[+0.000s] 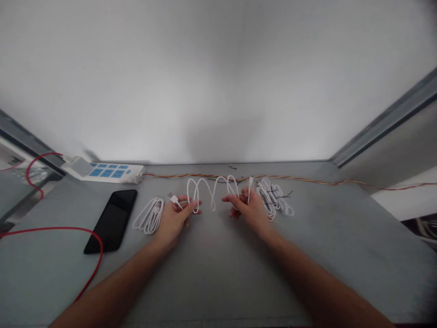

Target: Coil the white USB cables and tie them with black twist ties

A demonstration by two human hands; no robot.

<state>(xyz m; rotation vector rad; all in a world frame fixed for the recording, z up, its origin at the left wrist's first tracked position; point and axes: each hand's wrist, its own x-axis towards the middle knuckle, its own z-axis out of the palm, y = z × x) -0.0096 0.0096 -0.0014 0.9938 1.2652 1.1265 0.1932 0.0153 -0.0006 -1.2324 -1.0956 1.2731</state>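
A white USB cable (pixel 213 200) stretches in loose loops between my two hands, above the grey tabletop. My left hand (pixel 175 218) pinches it near one end, and the USB plug (pixel 173 197) sticks out above the fingers. At the other end, my right hand (pixel 251 209) grips the cable, with a small white connector (pixel 251 181) pointing up past the fingers. Just left of my left hand lies a coiled white cable (pixel 150 216). Beside my right hand rest more coiled white cables (pixel 273 198), bound with thin dark ties.
A black phone (pixel 112 222) lies at the left, and a red cable (pixel 99 239) curves across its lower end. Behind it sits a white power strip (pixel 118 173) with blue sockets and a plugged-in adapter (pixel 78 166). Twisted red-yellow wires (pixel 307 180) run along the back by the white wall.
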